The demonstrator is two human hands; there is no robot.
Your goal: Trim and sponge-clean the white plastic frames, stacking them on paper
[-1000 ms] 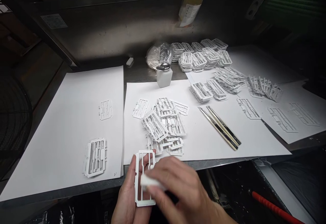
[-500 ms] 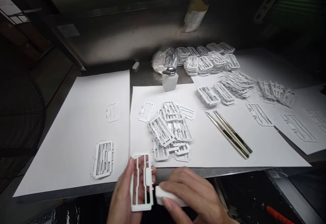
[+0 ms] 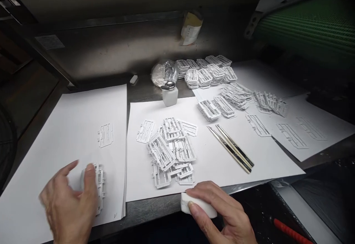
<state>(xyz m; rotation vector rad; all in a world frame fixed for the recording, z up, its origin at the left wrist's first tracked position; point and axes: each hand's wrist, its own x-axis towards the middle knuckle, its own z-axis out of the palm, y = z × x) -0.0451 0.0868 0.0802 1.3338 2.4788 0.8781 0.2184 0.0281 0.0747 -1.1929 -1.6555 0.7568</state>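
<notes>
My left hand (image 3: 69,203) lies over the small stack of white plastic frames (image 3: 98,186) on the left paper sheet (image 3: 55,133), fingers spread and resting on the top frame. My right hand (image 3: 222,214) rests at the table's front edge, fingers closed round a white block-shaped pad (image 3: 194,205). A loose heap of white frames (image 3: 172,149) lies on the middle sheet just beyond my right hand. One single frame (image 3: 105,135) lies flat further up the left sheet.
A small white dispenser bottle (image 3: 169,94) stands at the back, with a plastic bag (image 3: 163,73) behind it. Several stacks of frames (image 3: 219,84) fill the back right. Two thin pen-like tools (image 3: 231,148) lie on the middle sheet. A red handle (image 3: 291,231) shows below right.
My left hand carried the frame it held from in front of me over to the stack on the left sheet. My right hand with the pad dropped to the table edge.
</notes>
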